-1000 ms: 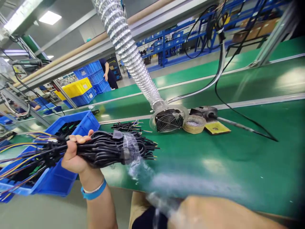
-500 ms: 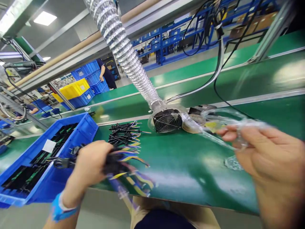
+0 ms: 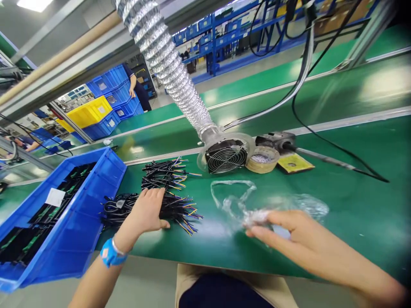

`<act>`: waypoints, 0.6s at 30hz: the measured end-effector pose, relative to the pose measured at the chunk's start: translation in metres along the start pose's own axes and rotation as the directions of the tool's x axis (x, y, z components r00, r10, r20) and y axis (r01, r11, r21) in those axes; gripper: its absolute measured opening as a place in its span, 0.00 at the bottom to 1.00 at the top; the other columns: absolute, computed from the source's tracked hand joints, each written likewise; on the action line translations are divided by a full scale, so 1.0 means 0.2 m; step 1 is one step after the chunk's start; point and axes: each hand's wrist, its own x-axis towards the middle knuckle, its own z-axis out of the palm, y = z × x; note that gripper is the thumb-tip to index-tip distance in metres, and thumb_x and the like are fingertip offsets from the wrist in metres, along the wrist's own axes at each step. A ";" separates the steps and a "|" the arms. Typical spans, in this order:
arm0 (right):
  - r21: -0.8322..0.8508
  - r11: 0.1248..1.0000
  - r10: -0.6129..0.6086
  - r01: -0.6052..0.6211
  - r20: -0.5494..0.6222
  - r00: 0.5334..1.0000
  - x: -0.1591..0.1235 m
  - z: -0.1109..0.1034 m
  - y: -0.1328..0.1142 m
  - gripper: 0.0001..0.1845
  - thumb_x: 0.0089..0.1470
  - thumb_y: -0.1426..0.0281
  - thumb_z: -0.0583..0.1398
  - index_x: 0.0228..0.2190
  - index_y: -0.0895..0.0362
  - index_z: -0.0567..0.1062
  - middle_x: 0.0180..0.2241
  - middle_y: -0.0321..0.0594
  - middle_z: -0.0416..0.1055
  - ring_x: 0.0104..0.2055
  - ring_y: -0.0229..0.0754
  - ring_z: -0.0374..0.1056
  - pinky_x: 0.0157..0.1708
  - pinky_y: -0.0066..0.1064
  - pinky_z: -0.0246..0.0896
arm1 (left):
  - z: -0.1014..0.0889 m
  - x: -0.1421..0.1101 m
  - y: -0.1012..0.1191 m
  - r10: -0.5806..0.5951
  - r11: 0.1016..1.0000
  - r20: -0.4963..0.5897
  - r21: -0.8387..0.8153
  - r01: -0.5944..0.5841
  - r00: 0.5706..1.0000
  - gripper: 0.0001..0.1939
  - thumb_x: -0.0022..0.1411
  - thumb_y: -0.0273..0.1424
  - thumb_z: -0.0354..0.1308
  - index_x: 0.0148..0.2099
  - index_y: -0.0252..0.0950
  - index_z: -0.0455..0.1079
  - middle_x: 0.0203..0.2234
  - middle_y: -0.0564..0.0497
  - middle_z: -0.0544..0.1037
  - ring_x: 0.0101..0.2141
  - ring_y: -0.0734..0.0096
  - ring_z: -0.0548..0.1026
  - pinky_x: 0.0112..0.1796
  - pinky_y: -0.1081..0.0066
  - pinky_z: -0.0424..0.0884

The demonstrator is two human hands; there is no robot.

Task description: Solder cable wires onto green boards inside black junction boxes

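My left hand [image 3: 149, 209] rests palm down on a bundle of black cables [image 3: 123, 204], its thumb spread away from the fingers. The cables lie on the green bench with thin coloured wire ends pointing right. Behind that hand is a second pile of black cables [image 3: 160, 169] with bare coloured ends. Farther right, low over the bench, my right hand [image 3: 282, 231] pinches crumpled clear plastic [image 3: 255, 217] between thumb and fingers. A loose loop of the plastic trails away from it toward the fan. Another crumpled clear plastic piece [image 3: 310, 206] lies just beyond the right hand.
A blue bin [image 3: 105, 179] of black and green parts stands at the left. A round-grilled fan [image 3: 226, 158] sits under a silver duct [image 3: 180, 81]. Beside it are a tape roll [image 3: 263, 159], a yellow sponge [image 3: 294, 162] and a corded tool [image 3: 324, 158].
My left hand has lowered the cable bundle onto the bench and loosened its grip. My right hand has moved left and down with the clear plastic. The view has shifted slightly.
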 end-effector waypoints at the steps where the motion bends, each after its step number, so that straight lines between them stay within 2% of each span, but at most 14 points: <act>1: -0.053 0.996 -0.074 0.078 0.069 0.995 0.00 0.01 -0.04 0.23 0.59 0.54 0.55 0.24 0.56 0.77 0.23 0.40 0.74 0.26 0.41 0.70 0.27 0.31 0.64 | -0.02 -0.02 0.05 -0.007 0.999 -0.043 -0.040 0.005 0.999 0.53 0.46 0.49 0.69 0.65 0.27 0.50 0.60 0.28 0.62 0.60 0.38 0.61 0.59 0.45 0.56; 2: -0.070 0.985 -0.145 0.157 0.150 0.978 0.00 0.02 -0.09 0.20 0.60 0.57 0.55 0.24 0.56 0.77 0.23 0.39 0.74 0.26 0.41 0.70 0.28 0.30 0.63 | -0.04 -0.04 0.12 0.017 0.994 -0.086 -0.108 -0.026 0.996 0.60 0.46 0.54 0.67 0.68 0.28 0.42 0.64 0.28 0.55 0.63 0.39 0.55 0.61 0.46 0.54; 3: -0.036 0.970 -0.226 0.240 0.224 0.948 0.01 0.03 -0.14 0.18 0.60 0.61 0.55 0.25 0.55 0.77 0.24 0.38 0.74 0.27 0.40 0.70 0.29 0.29 0.64 | -0.05 -0.05 0.20 0.095 0.950 -0.165 -0.280 -0.139 0.982 0.65 0.43 0.57 0.68 0.69 0.30 0.38 0.66 0.29 0.51 0.65 0.41 0.51 0.62 0.48 0.52; 4: 0.040 0.946 -0.321 0.322 0.264 0.909 0.02 0.04 -0.19 0.16 0.60 0.63 0.55 0.26 0.55 0.77 0.25 0.38 0.74 0.28 0.39 0.71 0.31 0.28 0.65 | -0.05 -0.05 0.28 0.228 0.824 -0.230 -0.472 -0.313 0.946 0.66 0.41 0.58 0.67 0.70 0.34 0.36 0.67 0.31 0.50 0.66 0.43 0.51 0.63 0.49 0.51; 5: 0.135 0.906 -0.422 0.400 0.292 0.858 0.03 0.04 -0.24 0.15 0.60 0.65 0.54 0.26 0.55 0.76 0.25 0.37 0.75 0.29 0.39 0.71 0.32 0.27 0.65 | -0.04 -0.05 0.37 0.363 0.617 -0.279 -0.643 -0.454 0.889 0.66 0.40 0.60 0.67 0.70 0.36 0.38 0.66 0.33 0.52 0.65 0.43 0.53 0.63 0.49 0.51; 6: 0.227 0.856 -0.516 0.465 0.303 0.801 0.04 0.04 -0.29 0.15 0.60 0.67 0.53 0.26 0.54 0.76 0.25 0.37 0.75 0.30 0.38 0.72 0.33 0.27 0.66 | -0.03 -0.04 0.45 0.440 0.386 -0.320 -0.776 -0.498 0.839 0.65 0.39 0.62 0.65 0.69 0.37 0.41 0.64 0.34 0.58 0.63 0.41 0.57 0.61 0.48 0.53; 7: 0.294 0.804 -0.592 0.517 0.300 0.749 0.05 0.03 -0.32 0.14 0.60 0.68 0.53 0.26 0.54 0.76 0.25 0.37 0.76 0.30 0.38 0.72 0.34 0.26 0.68 | -0.01 -0.02 0.52 0.448 0.179 -0.322 -0.882 -0.436 0.834 0.59 0.42 0.63 0.62 0.68 0.38 0.46 0.60 0.36 0.64 0.60 0.43 0.63 0.59 0.49 0.58; 8: 0.326 0.767 -0.637 0.553 0.286 0.715 0.06 0.02 -0.34 0.13 0.59 0.68 0.54 0.28 0.53 0.77 0.26 0.37 0.77 0.31 0.38 0.73 0.35 0.26 0.69 | 0.02 -0.01 0.58 0.368 0.002 -0.298 -0.947 -0.321 0.881 0.51 0.47 0.63 0.59 0.65 0.39 0.54 0.54 0.38 0.70 0.55 0.46 0.69 0.55 0.51 0.63; 9: 0.319 0.756 -0.650 0.571 0.269 0.710 0.07 0.01 -0.35 0.12 0.59 0.69 0.55 0.31 0.52 0.78 0.27 0.37 0.78 0.32 0.39 0.74 0.36 0.25 0.70 | 0.05 0.00 0.62 0.274 -0.133 -0.275 -0.960 -0.247 0.922 0.44 0.48 0.62 0.60 0.59 0.39 0.61 0.48 0.41 0.74 0.49 0.50 0.73 0.50 0.54 0.67; 10: 0.281 0.773 -0.631 0.568 0.254 0.733 0.07 0.00 -0.35 0.11 0.58 0.69 0.56 0.35 0.50 0.79 0.29 0.36 0.78 0.33 0.40 0.75 0.36 0.25 0.71 | 0.07 0.00 0.65 0.156 -0.262 -0.240 -0.945 -0.195 0.958 0.40 0.47 0.60 0.63 0.54 0.39 0.64 0.42 0.44 0.75 0.43 0.55 0.75 0.46 0.58 0.69; 12: 0.200 0.824 -0.565 0.530 0.204 0.800 0.08 0.02 -0.32 0.12 0.57 0.68 0.58 0.41 0.46 0.79 0.32 0.35 0.80 0.35 0.42 0.77 0.34 0.26 0.73 | 0.11 0.00 0.68 -0.050 -0.465 -0.206 -0.861 -0.206 0.977 0.41 0.35 0.57 0.71 0.47 0.40 0.65 0.34 0.50 0.74 0.33 0.66 0.73 0.38 0.67 0.69; 14: 0.144 0.862 -0.502 0.487 0.104 0.858 0.08 0.09 -0.26 0.14 0.57 0.64 0.59 0.44 0.43 0.79 0.34 0.36 0.81 0.37 0.46 0.78 0.34 0.28 0.75 | 0.13 -0.01 0.71 -0.241 -0.562 -0.210 -0.765 -0.313 0.947 0.42 0.27 0.54 0.75 0.41 0.39 0.64 0.30 0.54 0.70 0.30 0.74 0.69 0.35 0.72 0.66; 15: 0.137 0.868 -0.486 0.476 0.047 0.873 0.08 0.14 -0.23 0.14 0.56 0.62 0.60 0.43 0.43 0.80 0.34 0.36 0.81 0.36 0.47 0.78 0.34 0.30 0.76 | 0.13 -0.01 0.73 -0.331 -0.574 -0.205 -0.731 -0.369 0.921 0.38 0.29 0.54 0.75 0.38 0.38 0.63 0.29 0.56 0.68 0.29 0.75 0.68 0.34 0.73 0.66; 18: 0.186 0.863 -0.462 0.470 -0.089 0.883 0.09 0.32 -0.16 0.12 0.55 0.60 0.61 0.40 0.45 0.81 0.33 0.36 0.81 0.32 0.46 0.78 0.33 0.28 0.77 | 0.08 0.02 0.76 -0.578 -0.572 -0.106 -0.654 -0.495 0.809 0.24 0.49 0.44 0.72 0.29 0.37 0.59 0.23 0.58 0.63 0.25 0.77 0.67 0.30 0.74 0.66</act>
